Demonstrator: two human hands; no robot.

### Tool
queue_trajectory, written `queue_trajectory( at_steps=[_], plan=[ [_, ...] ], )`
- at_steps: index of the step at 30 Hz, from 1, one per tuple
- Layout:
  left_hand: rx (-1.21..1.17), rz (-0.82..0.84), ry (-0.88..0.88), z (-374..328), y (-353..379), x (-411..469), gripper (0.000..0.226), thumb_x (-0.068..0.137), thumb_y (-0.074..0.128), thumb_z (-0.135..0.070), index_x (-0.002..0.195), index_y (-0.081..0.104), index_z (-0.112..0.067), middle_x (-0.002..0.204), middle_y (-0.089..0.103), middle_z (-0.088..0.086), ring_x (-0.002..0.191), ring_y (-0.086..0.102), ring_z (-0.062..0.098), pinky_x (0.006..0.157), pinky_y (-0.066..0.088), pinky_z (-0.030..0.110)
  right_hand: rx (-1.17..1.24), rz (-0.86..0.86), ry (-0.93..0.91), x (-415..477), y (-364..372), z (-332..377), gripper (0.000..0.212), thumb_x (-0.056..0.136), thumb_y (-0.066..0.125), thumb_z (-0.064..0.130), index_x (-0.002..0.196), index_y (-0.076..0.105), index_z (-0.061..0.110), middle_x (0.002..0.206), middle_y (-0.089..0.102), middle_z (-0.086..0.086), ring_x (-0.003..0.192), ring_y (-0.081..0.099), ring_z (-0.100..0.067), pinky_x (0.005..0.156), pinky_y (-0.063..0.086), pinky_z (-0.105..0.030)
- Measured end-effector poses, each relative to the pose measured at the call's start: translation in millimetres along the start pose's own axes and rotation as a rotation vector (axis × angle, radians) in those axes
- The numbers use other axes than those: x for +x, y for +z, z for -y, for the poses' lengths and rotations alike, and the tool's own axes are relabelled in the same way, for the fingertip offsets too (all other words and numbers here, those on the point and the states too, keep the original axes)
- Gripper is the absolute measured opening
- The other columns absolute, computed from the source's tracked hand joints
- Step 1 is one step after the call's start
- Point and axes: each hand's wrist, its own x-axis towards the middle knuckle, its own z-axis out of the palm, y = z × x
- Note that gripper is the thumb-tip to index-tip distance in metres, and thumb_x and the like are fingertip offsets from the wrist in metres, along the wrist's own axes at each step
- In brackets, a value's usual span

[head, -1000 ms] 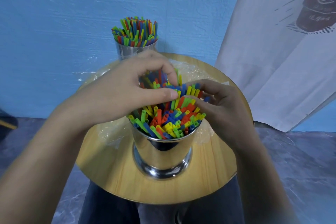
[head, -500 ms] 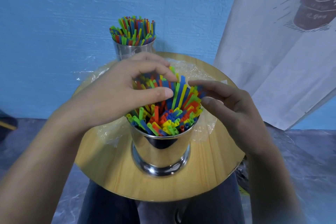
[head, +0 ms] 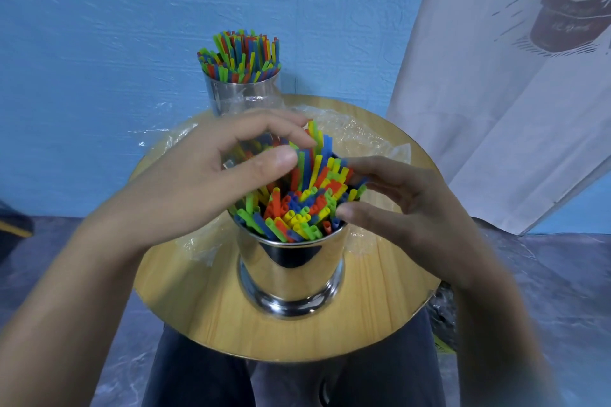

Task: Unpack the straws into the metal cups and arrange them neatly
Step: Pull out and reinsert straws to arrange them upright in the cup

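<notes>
A shiny metal cup (head: 291,261) stands in the middle of a round wooden table (head: 205,301), packed with short red, blue, green and yellow straws (head: 297,205). My left hand (head: 198,182) arches over the straws' left and far side, thumb and forefinger curled round a clump of them. My right hand (head: 406,208) touches the bundle's right edge with fairly straight fingers and thumb. Some far straws stick up higher than the rest. A second metal cup (head: 244,96), full of upright straws (head: 241,56), stands at the table's far edge.
Crumpled clear plastic wrap (head: 367,135) lies on the table behind and beside the near cup. A blue wall is close behind, and a white printed cloth (head: 496,92) hangs at the right. My legs are under the table's front edge.
My left hand has lifted and loosened over the straws, which now stand taller at the back. My right hand has slid a little outward to the bundle's right edge.
</notes>
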Motion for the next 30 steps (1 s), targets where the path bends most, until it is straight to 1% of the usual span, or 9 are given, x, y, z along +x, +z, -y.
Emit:
queue_trajectory(
  at_steps=[2,5,7,9,12,18,22,26,30],
  plan=[
    [-0.025,0.018,-0.007,-6,-2,-7,0.051,0.085,0.055,-0.078,0.115,0.068,-0.039,0.149,0.052,-0.017,0.140,0.048,0.008,0.106,0.046,0.053,-0.004,-0.013,0.014,0,0,0,0.047,0.086,0.072,0.048,0.129,0.067,0.030,0.126,0.070,0.004,0.128,0.061,-0.021,0.105,0.051,-0.048],
    [0.130,0.005,-0.015,-15,3,-19,0.058,0.070,0.065,-0.081,0.111,0.062,-0.040,0.150,0.042,-0.026,0.142,0.039,0.001,0.109,0.041,0.045,-0.002,-0.030,0.012,0,3,1,0.044,0.085,0.073,0.047,0.127,0.068,0.031,0.123,0.071,0.004,0.126,0.061,-0.020,0.104,0.051,-0.050],
    [0.326,-0.033,0.021,-19,14,-24,0.057,0.065,0.065,-0.082,0.106,0.059,-0.043,0.145,0.039,-0.029,0.142,0.035,0.001,0.107,0.038,0.035,-0.011,-0.046,0.001,0,4,2,0.042,0.085,0.075,0.045,0.125,0.068,0.033,0.118,0.071,0.006,0.124,0.062,-0.020,0.104,0.050,-0.051],
    [0.459,-0.071,0.056,-18,25,-26,0.052,0.068,0.063,-0.081,0.103,0.056,-0.043,0.140,0.039,-0.025,0.137,0.037,0.000,0.102,0.034,0.024,-0.036,-0.056,-0.011,2,6,3,0.041,0.085,0.076,0.043,0.125,0.067,0.034,0.113,0.071,0.008,0.122,0.062,-0.020,0.104,0.049,-0.053],
    [0.523,-0.142,0.074,-13,33,-23,0.041,0.075,0.062,-0.073,0.099,0.059,-0.040,0.134,0.044,-0.021,0.129,0.042,0.004,0.096,0.031,0.021,-0.046,-0.080,-0.021,2,10,4,0.040,0.084,0.076,0.045,0.121,0.067,0.033,0.108,0.070,0.010,0.118,0.061,-0.020,0.103,0.047,-0.053],
    [0.483,-0.155,0.067,-12,32,-16,0.033,0.080,0.060,-0.066,0.093,0.069,-0.037,0.124,0.054,-0.019,0.128,0.046,0.012,0.102,0.039,0.038,-0.033,-0.126,-0.042,3,12,6,0.033,0.083,0.075,0.048,0.109,0.070,0.028,0.105,0.069,0.007,0.112,0.063,-0.022,0.098,0.049,-0.054],
    [0.359,-0.144,0.034,-13,30,-13,0.029,0.079,0.061,-0.067,0.089,0.072,-0.043,0.117,0.058,-0.024,0.132,0.044,0.009,0.108,0.036,0.035,-0.016,-0.156,-0.067,3,14,8,0.023,0.083,0.075,0.048,0.098,0.069,0.032,0.101,0.068,0.006,0.108,0.062,-0.023,0.093,0.049,-0.056],
    [0.260,-0.145,0.012,-13,24,-12,0.029,0.075,0.064,-0.069,0.087,0.075,-0.045,0.109,0.065,-0.024,0.129,0.047,0.010,0.108,0.037,0.033,-0.020,-0.160,-0.084,3,11,9,0.024,0.085,0.077,0.044,0.103,0.069,0.030,0.105,0.069,0.004,0.111,0.063,-0.023,0.095,0.050,-0.054],
    [0.223,-0.173,0.006,-11,24,-11,0.027,0.072,0.065,-0.070,0.084,0.075,-0.049,0.101,0.070,-0.025,0.126,0.049,0.011,0.107,0.040,0.036,-0.064,-0.189,-0.125,1,12,13,0.035,0.086,0.078,0.039,0.118,0.065,0.033,0.117,0.067,0.009,0.125,0.059,-0.019,0.103,0.050,-0.045]
  ],
)
